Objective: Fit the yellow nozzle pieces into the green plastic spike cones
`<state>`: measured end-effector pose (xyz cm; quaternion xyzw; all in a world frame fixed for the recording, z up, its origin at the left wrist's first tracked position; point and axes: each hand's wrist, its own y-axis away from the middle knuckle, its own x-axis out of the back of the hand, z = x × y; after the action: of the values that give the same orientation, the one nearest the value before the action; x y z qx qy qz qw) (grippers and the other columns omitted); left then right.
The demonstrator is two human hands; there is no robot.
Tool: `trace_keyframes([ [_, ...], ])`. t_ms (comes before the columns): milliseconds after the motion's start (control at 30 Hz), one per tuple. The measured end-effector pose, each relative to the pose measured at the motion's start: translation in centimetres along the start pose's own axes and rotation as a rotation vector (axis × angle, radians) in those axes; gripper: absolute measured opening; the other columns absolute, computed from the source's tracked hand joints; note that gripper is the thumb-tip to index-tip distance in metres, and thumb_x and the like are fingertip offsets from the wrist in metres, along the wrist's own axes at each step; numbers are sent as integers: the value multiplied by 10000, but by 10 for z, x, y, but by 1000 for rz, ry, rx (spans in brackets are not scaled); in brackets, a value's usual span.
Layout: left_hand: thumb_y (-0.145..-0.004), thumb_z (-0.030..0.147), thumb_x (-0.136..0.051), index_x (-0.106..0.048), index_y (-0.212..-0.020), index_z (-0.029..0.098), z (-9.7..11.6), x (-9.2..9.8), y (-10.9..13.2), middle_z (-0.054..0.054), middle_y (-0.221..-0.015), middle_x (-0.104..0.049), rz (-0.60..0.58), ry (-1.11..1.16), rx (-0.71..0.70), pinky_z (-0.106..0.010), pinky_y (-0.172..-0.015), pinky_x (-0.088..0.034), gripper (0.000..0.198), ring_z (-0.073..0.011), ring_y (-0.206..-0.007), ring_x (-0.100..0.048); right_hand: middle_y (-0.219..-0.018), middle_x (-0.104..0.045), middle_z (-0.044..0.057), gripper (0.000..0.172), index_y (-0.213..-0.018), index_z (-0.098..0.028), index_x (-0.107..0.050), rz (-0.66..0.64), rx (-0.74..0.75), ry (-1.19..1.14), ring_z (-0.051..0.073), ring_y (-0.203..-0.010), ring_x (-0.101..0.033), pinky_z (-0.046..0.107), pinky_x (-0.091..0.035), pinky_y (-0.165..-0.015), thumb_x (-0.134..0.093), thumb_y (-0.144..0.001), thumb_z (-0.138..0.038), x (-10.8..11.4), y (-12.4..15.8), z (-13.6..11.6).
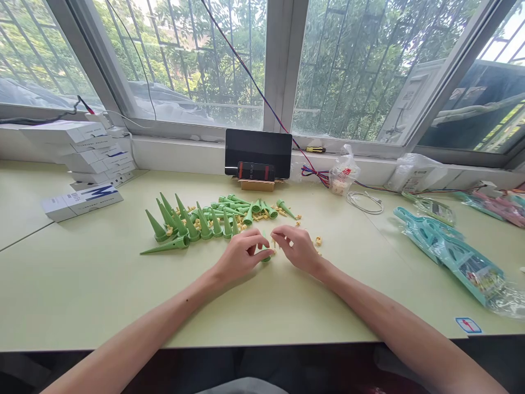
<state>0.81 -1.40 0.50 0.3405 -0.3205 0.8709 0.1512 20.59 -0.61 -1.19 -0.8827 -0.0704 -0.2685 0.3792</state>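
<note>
My left hand (241,254) is closed around a green plastic cone spike (266,255), whose end sticks out to the right of my fingers. My right hand (296,246) faces it with fingertips pinched on a small part I cannot make out, touching the cone's end. Behind my hands lies a pile of green cones (238,209) mixed with small yellow pieces (262,216). To the left, several cones stand upright in a row (186,225), and one long cone (164,247) lies on its side. All rest on a pale green table (82,284).
A dark tablet (258,152) leans against the window sill behind a small device on a wooden stand. White boxes (88,158) are stacked far left. Teal packaged items (451,249) lie at right, with plastic bags (343,174) and a white cable (365,202) near the sill.
</note>
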Motion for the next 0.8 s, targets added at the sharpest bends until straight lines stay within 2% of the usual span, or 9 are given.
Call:
trace_keyframes([
  [433,-870,343,-661,-673,-760,181,-1,-1,0,16,-711,-518,2,-3,-24,-244,-571,-352,196,-90,-568,-393,-756,-655,14,206,-841,-197,-624,-28,-2,-23,117,-650,-540,228,-452,-621,-477,-974,-251,1,-1,-10],
  [667,-845,315,-696,-674,-750,176,-4,-4,0,21,-704,-509,12,-21,-53,-235,-554,-342,170,-84,-565,-389,-720,-657,25,189,-824,-180,-634,42,59,-50,116,-631,-556,216,-452,-570,-521,-956,-254,-2,0,-11],
  [800,-856,311,-687,-673,-768,176,-4,-4,0,19,-715,-521,21,-20,-70,-234,-555,-351,162,-82,-560,-391,-730,-658,25,178,-827,-178,-633,38,56,-59,117,-641,-553,217,-447,-576,-520,-955,-228,-2,-1,-10],
])
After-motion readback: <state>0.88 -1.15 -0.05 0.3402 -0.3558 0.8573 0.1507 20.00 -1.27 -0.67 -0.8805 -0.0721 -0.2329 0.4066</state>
